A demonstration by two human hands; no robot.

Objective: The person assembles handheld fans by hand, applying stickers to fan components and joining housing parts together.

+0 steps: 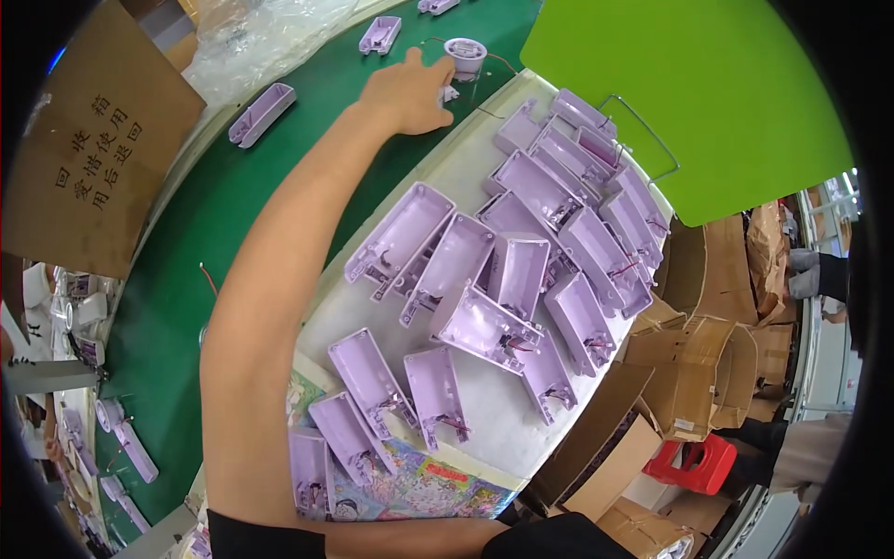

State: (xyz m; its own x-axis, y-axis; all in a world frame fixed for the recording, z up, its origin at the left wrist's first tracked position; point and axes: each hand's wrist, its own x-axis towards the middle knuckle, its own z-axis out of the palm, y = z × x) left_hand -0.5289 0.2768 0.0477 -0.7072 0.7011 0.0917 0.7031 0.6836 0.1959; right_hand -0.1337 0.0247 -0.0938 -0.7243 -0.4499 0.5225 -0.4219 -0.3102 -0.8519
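Observation:
My left hand point(407, 96) reaches over the green belt with fingers and thumb spread. Its index fingertip is close to a round lavender part point(465, 58) with wires; I cannot tell whether they touch. A small pale lavender piece point(450, 93) shows between finger and thumb; it does not look gripped. Farther along the belt lies a lavender plastic housing point(380, 35). Beneath my left arm, my right forearm point(419, 538) crosses the bottom of the view; its hand is hidden. Several lavender housings point(531, 186) with small wires lie piled on the white worktop point(494, 424).
Another housing point(262, 115) lies on the green belt point(186, 214). A green panel point(689, 93) and a bent metal wire point(652, 130) stand beyond the pile. A cardboard sheet point(93, 140) rises at left. Cardboard boxes point(689, 373) and a red plastic container point(689, 464) are at right.

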